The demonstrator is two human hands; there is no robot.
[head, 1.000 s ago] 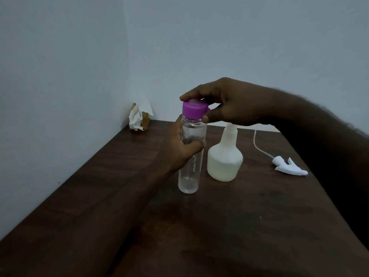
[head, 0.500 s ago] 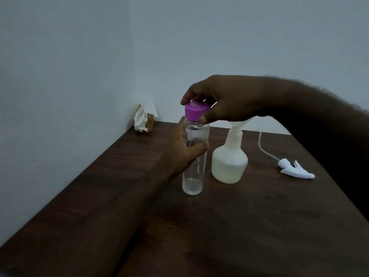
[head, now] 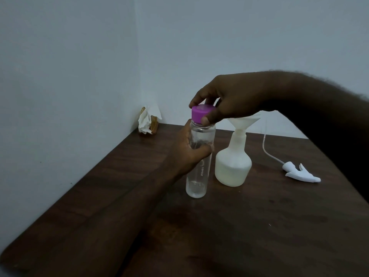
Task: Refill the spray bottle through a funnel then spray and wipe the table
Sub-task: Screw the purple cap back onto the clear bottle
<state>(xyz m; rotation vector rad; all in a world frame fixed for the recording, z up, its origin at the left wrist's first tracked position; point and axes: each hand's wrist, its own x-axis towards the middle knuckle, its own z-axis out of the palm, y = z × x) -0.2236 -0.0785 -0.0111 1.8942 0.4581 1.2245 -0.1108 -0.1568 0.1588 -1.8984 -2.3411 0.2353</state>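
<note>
Both hands busy: left hand (head: 187, 154) grips clear bottle (head: 196, 180); right hand (head: 233, 100) fingers (head: 208, 118) pinch its purple cap (head: 199, 113). Spray bottle (head: 232, 166) with funnel (head: 242, 121) stands just beside. Uncapping or recapping, unclear; next, a steady twist.

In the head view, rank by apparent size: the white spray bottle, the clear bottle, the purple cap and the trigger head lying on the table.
1. white spray bottle and clear bottle: too alike to separate, one wider, one taller
2. trigger head
3. purple cap
</note>
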